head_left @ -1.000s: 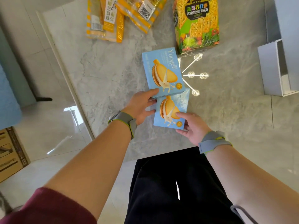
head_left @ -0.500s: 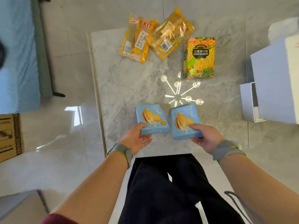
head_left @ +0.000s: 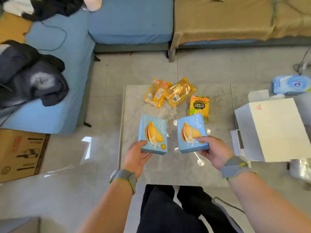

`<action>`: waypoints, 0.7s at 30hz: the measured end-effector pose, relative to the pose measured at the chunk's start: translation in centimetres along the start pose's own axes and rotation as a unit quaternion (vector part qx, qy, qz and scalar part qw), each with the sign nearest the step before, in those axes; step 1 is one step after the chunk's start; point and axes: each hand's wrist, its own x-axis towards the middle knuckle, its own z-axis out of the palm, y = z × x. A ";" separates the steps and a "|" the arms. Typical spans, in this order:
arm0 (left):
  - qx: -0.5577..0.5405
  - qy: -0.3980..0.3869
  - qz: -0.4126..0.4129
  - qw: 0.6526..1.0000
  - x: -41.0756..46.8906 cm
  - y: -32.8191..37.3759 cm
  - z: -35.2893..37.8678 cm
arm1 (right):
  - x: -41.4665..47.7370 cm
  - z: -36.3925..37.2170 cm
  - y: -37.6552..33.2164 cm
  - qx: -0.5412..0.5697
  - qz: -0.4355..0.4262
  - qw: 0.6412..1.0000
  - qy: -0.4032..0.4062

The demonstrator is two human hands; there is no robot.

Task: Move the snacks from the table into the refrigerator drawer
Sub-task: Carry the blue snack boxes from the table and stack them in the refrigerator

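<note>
Both forearms bare, reaching forward, well apart. Left hand (head_left: 136,159) grips the near left corner of first blue box (head_left: 153,132), thumb on top, fingers beneath. Right hand (head_left: 215,153) grips the near right corner of second blue box (head_left: 191,130), thumb on its face. Grey left wristband (head_left: 123,176) and right wristband (head_left: 235,168) worn.

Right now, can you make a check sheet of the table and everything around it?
Surface: grey marble table, shiny.
Job's things: left blue box and right blue box held over the table; two yellow packets and green cracker box lying farther back.
Clutter: blue wipes pack beyond the white cabinet, right side.
Grippers: left hand grips the left blue box; right hand grips the right blue box.
Cables: dark cable on the blue sofa.
Surroundings: dark jacket on the sofa, cardboard box on the floor.
</note>
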 end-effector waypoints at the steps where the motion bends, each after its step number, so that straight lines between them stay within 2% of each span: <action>1: -0.013 -0.007 0.017 1.000 -1.4 0.9 0.6 | -0.9 0.0 -1.5 0.001 -0.019 1.000 -0.007; 10: -0.117 -0.048 0.133 0.983 -12.4 6.6 3.9 | -9.1 0.1 -11.7 0.066 -0.124 0.981 -0.136; 15: -0.166 -0.052 0.195 0.965 -17.3 8.5 3.7 | -13.1 2.4 -13.1 0.070 -0.166 0.962 -0.205; 21: -0.224 -0.070 0.244 0.941 -22.3 9.3 1.4 | -17.4 5.4 -13.0 0.031 -0.178 0.946 -0.270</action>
